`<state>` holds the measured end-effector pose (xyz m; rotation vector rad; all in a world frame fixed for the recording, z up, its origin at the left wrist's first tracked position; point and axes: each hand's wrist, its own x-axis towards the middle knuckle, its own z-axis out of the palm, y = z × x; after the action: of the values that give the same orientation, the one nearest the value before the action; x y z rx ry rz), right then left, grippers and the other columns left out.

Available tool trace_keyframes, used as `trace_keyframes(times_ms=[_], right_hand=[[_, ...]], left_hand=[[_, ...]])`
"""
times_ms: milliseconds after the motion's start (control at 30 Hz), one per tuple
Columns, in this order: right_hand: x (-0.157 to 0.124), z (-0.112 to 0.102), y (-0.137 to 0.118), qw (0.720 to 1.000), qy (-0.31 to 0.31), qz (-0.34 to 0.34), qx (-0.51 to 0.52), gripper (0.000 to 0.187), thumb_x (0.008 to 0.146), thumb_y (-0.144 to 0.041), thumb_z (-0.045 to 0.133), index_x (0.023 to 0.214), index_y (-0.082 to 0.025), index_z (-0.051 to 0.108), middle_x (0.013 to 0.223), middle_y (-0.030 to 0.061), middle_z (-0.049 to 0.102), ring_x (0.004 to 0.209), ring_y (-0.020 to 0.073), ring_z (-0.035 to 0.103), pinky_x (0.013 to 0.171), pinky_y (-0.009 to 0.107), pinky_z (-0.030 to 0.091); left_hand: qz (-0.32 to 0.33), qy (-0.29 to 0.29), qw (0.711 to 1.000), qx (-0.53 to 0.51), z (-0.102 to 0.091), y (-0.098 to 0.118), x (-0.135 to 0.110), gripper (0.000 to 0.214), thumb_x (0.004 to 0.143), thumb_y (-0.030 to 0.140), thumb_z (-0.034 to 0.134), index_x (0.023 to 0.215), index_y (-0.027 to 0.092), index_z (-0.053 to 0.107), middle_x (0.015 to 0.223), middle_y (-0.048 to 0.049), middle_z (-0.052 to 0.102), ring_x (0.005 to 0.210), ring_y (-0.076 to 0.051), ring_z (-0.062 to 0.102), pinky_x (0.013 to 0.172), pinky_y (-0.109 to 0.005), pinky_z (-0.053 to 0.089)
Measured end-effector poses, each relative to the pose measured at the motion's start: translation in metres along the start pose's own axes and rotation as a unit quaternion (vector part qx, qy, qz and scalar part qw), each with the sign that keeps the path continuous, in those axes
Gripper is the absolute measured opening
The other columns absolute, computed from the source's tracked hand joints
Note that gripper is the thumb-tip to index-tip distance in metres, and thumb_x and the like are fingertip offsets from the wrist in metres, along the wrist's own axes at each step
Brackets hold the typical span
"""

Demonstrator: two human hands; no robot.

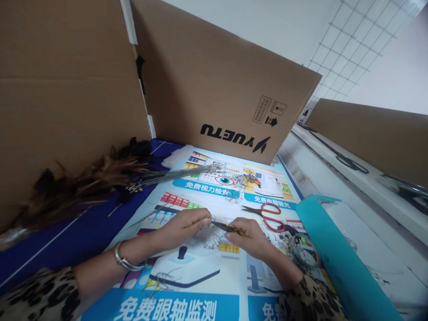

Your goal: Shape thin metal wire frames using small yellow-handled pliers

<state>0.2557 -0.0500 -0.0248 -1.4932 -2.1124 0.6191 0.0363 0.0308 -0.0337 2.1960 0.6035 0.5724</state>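
Observation:
My right hand (249,236) is closed around a pair of pliers (223,226), whose dark jaws point left. Their tips meet thin wire at the fingers of my left hand (190,225). That hand is pinched shut on a thin wire piece (207,238), which hangs as a tangled, looped shape just below the fingertips. How the wire is joined inside the pinch is hidden. Beyond my right hand lie scissors (267,216) with red handles, blades to the left. A coil of wire (305,250) rests right of my right wrist.
A printed poster (187,307) covers the work surface. Long thin wires (180,174) lie across its far left part, near brown feathers (96,178). Cardboard panels (214,76) stand behind and left. A teal box (344,263) sits at the right.

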Motion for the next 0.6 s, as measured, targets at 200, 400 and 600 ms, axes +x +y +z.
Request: trace_keyframes(times_ms=[200,400,600], right_hand=[[0.0008,0.0045,-0.0006,0.999,0.010,0.022,0.039,0.012,0.080,-0.026,0.054,0.073,-0.018,0.059,0.065,-0.0037,0.050,0.060,0.0089,0.047,0.053,0.019,0.032],[0.0013,0.0051,-0.0001,0.998,0.005,0.032,0.052,0.013,0.080,-0.026,0.053,0.071,-0.017,0.057,0.066,-0.0036,0.049,0.061,0.0085,0.046,0.054,0.019,0.030],[0.0020,0.0054,-0.0011,0.998,-0.001,0.040,0.050,0.012,0.080,-0.026,0.054,0.073,-0.017,0.059,0.066,-0.0034,0.050,0.062,0.0086,0.046,0.054,0.019,0.029]], left_hand=[[-0.044,-0.008,0.995,-0.090,0.0000,-0.0054,0.0029,0.026,0.087,0.034,0.039,0.080,0.015,0.055,0.070,0.0014,0.051,0.064,-0.011,0.046,0.058,-0.020,0.038],[-0.006,0.028,0.998,-0.051,-0.0041,-0.0037,0.0057,0.021,0.085,0.029,0.044,0.083,0.016,0.060,0.076,-0.0012,0.057,0.072,-0.013,0.052,0.066,-0.023,0.040],[0.032,0.065,0.997,-0.035,-0.0029,-0.0029,0.0058,0.025,0.085,0.032,0.045,0.078,0.016,0.063,0.077,-0.0028,0.055,0.074,-0.013,0.052,0.067,-0.023,0.041]])
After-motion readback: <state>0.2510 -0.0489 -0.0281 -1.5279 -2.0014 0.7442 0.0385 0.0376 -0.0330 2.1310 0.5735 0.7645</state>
